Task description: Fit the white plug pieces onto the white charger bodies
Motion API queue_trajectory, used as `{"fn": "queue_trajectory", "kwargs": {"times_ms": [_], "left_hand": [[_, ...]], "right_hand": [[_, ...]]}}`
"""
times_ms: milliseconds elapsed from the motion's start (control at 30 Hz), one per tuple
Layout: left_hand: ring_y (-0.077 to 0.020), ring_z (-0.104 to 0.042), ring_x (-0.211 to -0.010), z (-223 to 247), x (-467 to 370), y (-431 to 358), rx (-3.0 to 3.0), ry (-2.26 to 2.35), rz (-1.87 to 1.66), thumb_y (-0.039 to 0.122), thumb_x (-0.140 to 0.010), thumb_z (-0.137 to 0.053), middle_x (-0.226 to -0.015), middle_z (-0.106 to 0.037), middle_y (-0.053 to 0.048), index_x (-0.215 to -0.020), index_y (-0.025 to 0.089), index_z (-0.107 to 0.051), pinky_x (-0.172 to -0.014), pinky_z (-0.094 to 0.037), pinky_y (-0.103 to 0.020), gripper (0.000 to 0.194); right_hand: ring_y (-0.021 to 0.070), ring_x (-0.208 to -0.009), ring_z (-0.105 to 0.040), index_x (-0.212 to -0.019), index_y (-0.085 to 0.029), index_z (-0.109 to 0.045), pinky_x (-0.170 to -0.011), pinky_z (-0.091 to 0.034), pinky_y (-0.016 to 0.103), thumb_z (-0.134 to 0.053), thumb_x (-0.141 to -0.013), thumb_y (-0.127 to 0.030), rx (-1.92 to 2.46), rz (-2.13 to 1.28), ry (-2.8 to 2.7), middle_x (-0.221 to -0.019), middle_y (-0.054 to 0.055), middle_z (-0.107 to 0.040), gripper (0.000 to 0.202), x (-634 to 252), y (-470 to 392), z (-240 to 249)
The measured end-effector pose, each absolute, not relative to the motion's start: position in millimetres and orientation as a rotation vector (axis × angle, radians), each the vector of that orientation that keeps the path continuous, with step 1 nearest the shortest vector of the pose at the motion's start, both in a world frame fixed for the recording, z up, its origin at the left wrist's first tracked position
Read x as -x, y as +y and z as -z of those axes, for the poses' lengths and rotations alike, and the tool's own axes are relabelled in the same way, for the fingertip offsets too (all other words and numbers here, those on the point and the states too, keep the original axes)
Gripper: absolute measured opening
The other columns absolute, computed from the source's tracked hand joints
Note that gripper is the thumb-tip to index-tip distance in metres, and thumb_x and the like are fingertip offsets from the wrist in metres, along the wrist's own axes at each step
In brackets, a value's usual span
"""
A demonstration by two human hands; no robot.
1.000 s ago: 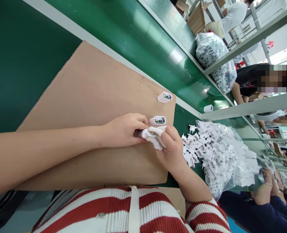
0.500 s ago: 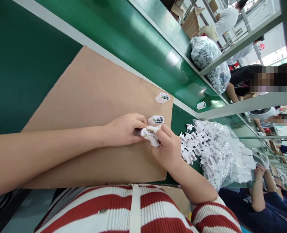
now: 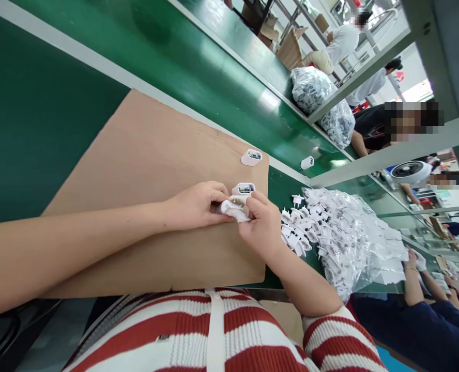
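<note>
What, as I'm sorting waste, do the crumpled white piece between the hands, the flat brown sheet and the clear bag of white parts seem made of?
Crumpled white piece: probably matte cloth, by its soft folds, though paper is possible.
Flat brown sheet: likely cardboard, matte, with creases.
Clear bag: apparently glossy plastic film, transparent and wrinkled.

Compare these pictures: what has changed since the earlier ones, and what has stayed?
The scene has slid leftward in view as the head camera moved. The right hand has edged slightly towards the nearer open housing, now overlapping its edge in view. Nothing was visibly taken up or let go: the left hand still holds a white piece. The farther housing stayed on the cardboard, the plug parts beside it.
</note>
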State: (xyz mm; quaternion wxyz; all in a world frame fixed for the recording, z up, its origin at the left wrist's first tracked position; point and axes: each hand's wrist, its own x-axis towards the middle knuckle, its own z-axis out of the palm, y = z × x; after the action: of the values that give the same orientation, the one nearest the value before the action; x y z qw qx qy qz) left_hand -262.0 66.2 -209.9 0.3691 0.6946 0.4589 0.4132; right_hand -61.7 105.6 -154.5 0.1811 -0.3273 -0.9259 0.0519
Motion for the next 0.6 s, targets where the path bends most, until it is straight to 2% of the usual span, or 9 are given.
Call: {"fn": "queue_trajectory", "kwargs": {"times_ms": [200,267,333,400,500,600], "left_hand": [[-0.0227,-0.069,-0.094,210.4,259.0,66.7,-1.762,1.170,-1.088,0.047,-0.088,-0.077,-0.102,-0.071,-0.007,-0.092,0.021,-0.080,-0.086,-0.055,-0.032,0.027],[-0.0230,-0.069,-0.093,210.5,256.2,67.0,-1.775,1.136,-1.125,0.046,-0.087,-0.079,-0.101,-0.071,-0.008,-0.091,0.019,-0.079,-0.087,-0.055,-0.034,0.027],[-0.0250,-0.070,-0.098,211.4,255.7,68.9,-1.807,1.116,-1.128,0.045,-0.083,-0.084,-0.104,-0.072,-0.010,-0.092,0.018,-0.077,-0.093,-0.056,-0.037,0.029],[-0.0265,-0.070,-0.100,210.1,256.8,69.8,-1.805,1.131,-1.100,0.045,-0.082,-0.086,-0.108,-0.072,-0.012,-0.098,0.018,-0.075,-0.094,-0.056,-0.039,0.033],[-0.0264,-0.070,-0.097,200.4,254.0,63.8,-1.691,1.080,-1.158,0.049,-0.086,-0.081,-0.108,-0.074,-0.013,-0.111,0.018,-0.071,-0.086,-0.058,-0.037,0.041],[-0.0237,-0.069,-0.095,187.0,246.7,50.3,-1.620,1.006,-1.243,0.049,-0.094,-0.071,-0.106,-0.073,-0.011,-0.119,0.017,-0.068,-0.084,-0.057,-0.034,0.041]], "right_hand": [[0.0157,-0.056,-0.046,-0.073,-0.025,-0.046,-0.051,-0.033,0.029,-0.054,-0.086,-0.012,0.774,-0.185,-2.489,-0.071,0.001,-0.052,0.020,57.3,104.4,161.8],[0.0174,-0.056,-0.049,-0.076,-0.026,-0.050,-0.050,-0.035,0.029,-0.056,-0.090,-0.014,0.707,-0.180,-2.444,-0.072,0.001,-0.055,0.019,55.3,105.4,164.5],[0.0227,-0.065,-0.057,-0.086,-0.028,-0.059,-0.054,-0.043,0.032,-0.058,-0.093,-0.018,0.600,-0.128,-2.371,-0.075,0.003,-0.060,0.013,53.3,108.0,168.6],[0.0246,-0.067,-0.060,-0.097,-0.030,-0.065,-0.056,-0.048,0.034,-0.057,-0.093,-0.018,0.546,-0.184,-2.288,-0.076,0.004,-0.063,0.016,50.2,110.7,171.7],[0.0249,-0.072,-0.067,-0.112,-0.034,-0.068,-0.057,-0.053,0.036,-0.060,-0.092,-0.020,0.655,-0.347,-2.194,-0.084,0.004,-0.069,0.026,42.3,110.4,169.1],[0.0242,-0.078,-0.071,-0.112,-0.034,-0.071,-0.065,-0.057,0.036,-0.065,-0.090,-0.021,0.809,-0.536,-2.105,-0.091,0.003,-0.073,0.027,35.6,104.3,158.5]]}}
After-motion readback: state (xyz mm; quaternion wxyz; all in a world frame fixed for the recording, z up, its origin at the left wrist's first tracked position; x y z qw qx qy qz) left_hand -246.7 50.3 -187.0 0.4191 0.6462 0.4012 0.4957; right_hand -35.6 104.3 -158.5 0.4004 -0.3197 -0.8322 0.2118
